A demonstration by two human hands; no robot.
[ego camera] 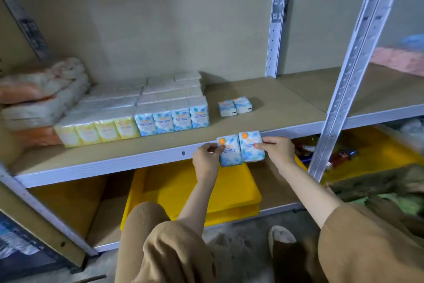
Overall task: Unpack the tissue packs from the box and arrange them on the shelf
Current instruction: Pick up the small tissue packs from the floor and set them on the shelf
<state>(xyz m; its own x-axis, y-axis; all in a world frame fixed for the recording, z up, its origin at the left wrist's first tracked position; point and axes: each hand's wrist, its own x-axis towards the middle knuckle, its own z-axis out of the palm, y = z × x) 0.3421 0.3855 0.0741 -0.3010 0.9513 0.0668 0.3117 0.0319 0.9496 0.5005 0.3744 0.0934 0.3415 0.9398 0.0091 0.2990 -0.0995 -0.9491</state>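
Observation:
Two blue tissue packs (241,148) are held side by side, upright, in front of the shelf's white front rail (137,159). My left hand (206,156) grips the left pack and my right hand (275,148) grips the right one. On the shelf board (275,108) stand rows of blue packs (172,118) and yellow packs (98,130), with white pack tops behind them. Two more blue packs (235,106) stand apart to the right of the rows. No box shows clearly in view.
Orange and white wrapped bundles (41,92) are piled at the shelf's left end. Yellow trays (192,191) lie on the lower shelf, with bottles (321,152) to the right. A slotted metal upright (348,71) stands at the right. My knees fill the bottom.

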